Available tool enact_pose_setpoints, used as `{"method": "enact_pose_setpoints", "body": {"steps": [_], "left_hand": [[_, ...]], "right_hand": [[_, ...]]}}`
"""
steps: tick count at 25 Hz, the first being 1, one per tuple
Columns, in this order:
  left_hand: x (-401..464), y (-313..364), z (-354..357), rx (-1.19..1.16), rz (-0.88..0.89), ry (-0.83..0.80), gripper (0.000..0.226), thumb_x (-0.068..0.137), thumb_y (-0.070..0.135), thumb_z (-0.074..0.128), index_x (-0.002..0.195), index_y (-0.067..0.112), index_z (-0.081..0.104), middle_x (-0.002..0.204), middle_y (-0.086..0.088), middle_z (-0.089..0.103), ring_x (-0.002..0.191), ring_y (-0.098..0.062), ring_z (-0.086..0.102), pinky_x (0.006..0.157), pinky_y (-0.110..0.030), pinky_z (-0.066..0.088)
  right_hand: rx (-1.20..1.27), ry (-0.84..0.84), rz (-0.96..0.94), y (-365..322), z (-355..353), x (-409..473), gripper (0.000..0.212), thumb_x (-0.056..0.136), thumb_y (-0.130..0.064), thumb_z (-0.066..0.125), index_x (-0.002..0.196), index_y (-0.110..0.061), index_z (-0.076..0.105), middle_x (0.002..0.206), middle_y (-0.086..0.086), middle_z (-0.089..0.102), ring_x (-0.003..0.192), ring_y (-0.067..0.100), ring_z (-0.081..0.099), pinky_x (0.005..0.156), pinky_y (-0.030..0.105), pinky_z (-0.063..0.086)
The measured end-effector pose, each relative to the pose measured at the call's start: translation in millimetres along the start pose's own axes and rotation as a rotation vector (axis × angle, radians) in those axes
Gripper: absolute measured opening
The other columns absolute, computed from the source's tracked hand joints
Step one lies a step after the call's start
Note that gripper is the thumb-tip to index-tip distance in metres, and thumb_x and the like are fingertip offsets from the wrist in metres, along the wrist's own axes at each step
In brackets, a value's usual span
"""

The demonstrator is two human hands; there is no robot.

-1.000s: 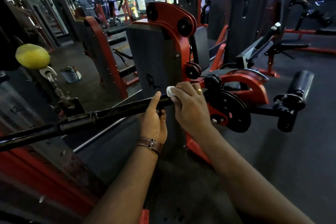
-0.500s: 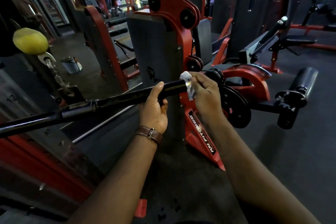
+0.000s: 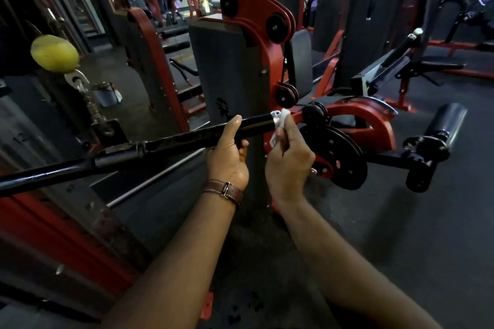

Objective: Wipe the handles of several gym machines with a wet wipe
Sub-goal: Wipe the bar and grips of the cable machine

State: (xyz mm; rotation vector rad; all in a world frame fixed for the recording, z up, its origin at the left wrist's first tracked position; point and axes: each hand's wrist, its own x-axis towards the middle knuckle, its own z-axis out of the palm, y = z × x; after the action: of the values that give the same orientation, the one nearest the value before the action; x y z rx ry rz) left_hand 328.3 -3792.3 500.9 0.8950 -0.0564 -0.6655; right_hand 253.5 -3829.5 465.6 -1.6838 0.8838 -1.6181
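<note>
Here the left hand (image 3: pixel 227 153) was curled round the black bar (image 3: pixel 187 139) from below, thumb laid along its upper side, most likely to keep the bar from swinging while it was cleaned. The bar ran slantwise from the lower left up to its metal end cap (image 3: pixel 275 118), and the grip sat just short of that end, leaving the last stretch bare for wiping. The right hand (image 3: pixel 290 159) pinched the white wet wipe (image 3: pixel 283 115) in its fingertips and pressed it against the end cap, so the wipe lay at the very tip of the bar, touching it. A brown watch strap (image 3: pixel 224 191) circled the left wrist. A yellow ball (image 3: pixel 54 54) hung at the upper left, and a red leg machine (image 3: pixel 361 125) stood just behind the hands. Judged from this, the bar's end was the part being finished.
</note>
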Motion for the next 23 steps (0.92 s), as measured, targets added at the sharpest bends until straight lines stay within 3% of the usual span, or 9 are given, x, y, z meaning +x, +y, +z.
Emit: {"method": "enact_pose_setpoints", "body": {"steps": [3,5,8,12,14,16,18,21,23], "left_hand": [[1,3,1,0.005,-0.023,-0.024,0.032,0.08,0.015,0.081,0.107,0.011,0.064,0.094,-0.001,0.067,0.063,-0.004,0.061,0.049,-0.014,0.045],[1,5,-2,0.003,-0.038,-0.019,0.022,0.081,0.015,0.08,0.097,0.012,0.065,0.088,0.0,0.066,0.059,-0.003,0.058,0.047,-0.013,0.043],[-2,4,-9,0.008,-0.064,-0.029,0.015,0.082,0.012,0.078,0.082,0.016,0.064,0.077,0.005,0.065,0.055,-0.002,0.056,0.046,-0.013,0.041],[-5,14,-13,0.075,-0.069,-0.149,0.016,0.083,0.024,0.078,0.09,0.018,0.066,0.083,0.004,0.066,0.06,-0.003,0.057,0.049,-0.014,0.043],[-3,25,-22,0.067,-0.052,-0.189,0.038,0.081,0.046,0.073,0.107,0.018,0.066,0.086,0.002,0.067,0.06,-0.007,0.055,0.049,-0.018,0.041],[4,31,-38,-0.019,-0.034,-0.121,0.064,0.076,0.061,0.07,0.12,0.016,0.062,0.088,-0.001,0.067,0.058,-0.01,0.053,0.047,-0.02,0.039],[7,33,-47,-0.092,-0.012,-0.06,0.055,0.082,0.058,0.069,0.114,0.013,0.061,0.083,-0.002,0.067,0.056,-0.012,0.055,0.046,-0.021,0.042],[3,35,-45,-0.103,0.025,0.004,0.029,0.091,0.042,0.068,0.094,0.014,0.063,0.069,0.002,0.069,0.055,-0.01,0.062,0.05,-0.019,0.048],[1,36,-43,-0.062,0.034,0.02,0.026,0.091,0.039,0.069,0.091,0.014,0.064,0.067,0.002,0.071,0.056,-0.01,0.066,0.051,-0.019,0.05]], "right_hand": [[-0.227,-0.179,-0.504,12,-3,32,0.035,0.091,0.009,0.05,0.12,0.001,0.066,0.126,0.015,0.066,0.13,0.029,0.054,0.115,0.043,0.037],[-0.256,-0.363,-0.459,6,-8,58,0.028,0.088,0.007,0.051,0.103,-0.005,0.072,0.102,0.01,0.073,0.107,0.024,0.067,0.1,0.042,0.05],[-0.021,-0.582,0.087,-9,-16,87,0.02,0.089,0.0,0.049,0.086,0.005,0.068,0.077,0.013,0.067,0.07,0.019,0.06,0.064,0.032,0.049],[0.619,-0.44,0.794,-15,-23,75,0.024,0.098,0.002,0.043,0.099,0.009,0.066,0.095,0.018,0.066,0.091,0.025,0.066,0.075,0.034,0.061],[0.599,-0.227,0.657,-13,-18,58,0.022,0.099,-0.003,0.048,0.104,0.002,0.07,0.096,0.014,0.07,0.091,0.019,0.067,0.081,0.029,0.059],[0.281,-0.082,0.291,-10,-16,44,0.02,0.098,-0.01,0.055,0.105,-0.012,0.073,0.094,0.005,0.07,0.088,0.009,0.064,0.081,0.026,0.055],[0.046,-0.005,0.034,-8,-13,40,0.022,0.096,-0.009,0.056,0.108,-0.017,0.072,0.101,-0.002,0.068,0.096,0.007,0.063,0.089,0.03,0.055],[0.052,0.039,0.054,-9,-10,37,0.022,0.096,-0.007,0.056,0.111,-0.012,0.072,0.106,-0.003,0.067,0.1,0.008,0.062,0.091,0.034,0.054],[-0.001,0.113,-0.116,-6,-11,29,0.019,0.096,-0.007,0.059,0.108,-0.008,0.074,0.103,0.003,0.063,0.094,0.013,0.06,0.083,0.032,0.055]]}}
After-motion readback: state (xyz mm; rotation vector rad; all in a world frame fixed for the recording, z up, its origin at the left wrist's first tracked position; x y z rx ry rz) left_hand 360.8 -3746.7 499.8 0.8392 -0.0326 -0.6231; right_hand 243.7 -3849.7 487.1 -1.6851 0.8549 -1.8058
